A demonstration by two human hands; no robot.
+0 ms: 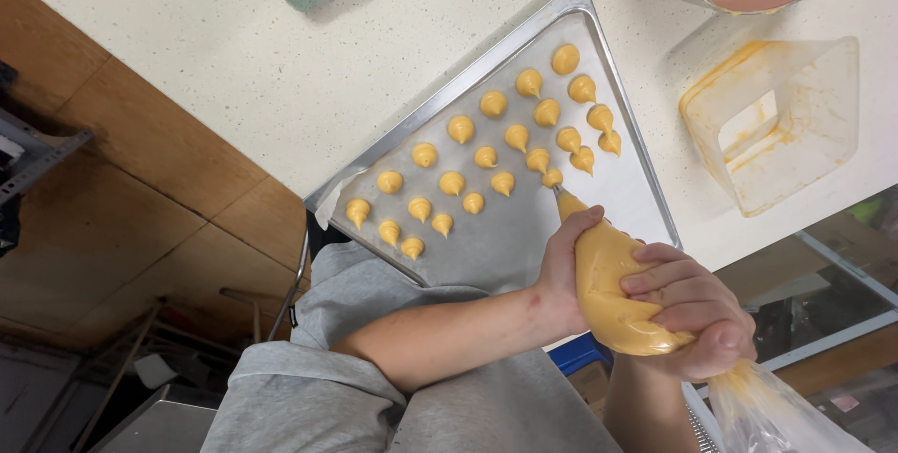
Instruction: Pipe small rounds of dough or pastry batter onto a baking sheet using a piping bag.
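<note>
Both hands, left [561, 266] and right [697, 308], clench the bag [608, 294]; uneven squeezing risks blobs [538, 159] merging on tray [524, 238].

A clear plastic piping bag [613, 294], bulging with orange batter, tilts tip-down over a paper-lined metal baking tray [524, 233] bearing rows of small peaked orange dollops [484, 157].

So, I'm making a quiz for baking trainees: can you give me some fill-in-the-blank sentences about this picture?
1. Both hands squeeze a piping bag filled with ____ batter.
2. The dollops sit on a metal ____.
3. The bag's tip is at the row ____ to the hands.
4. The square tub beside the tray is nearly ____.

Missing words: orange; tray; nearest; empty
</note>
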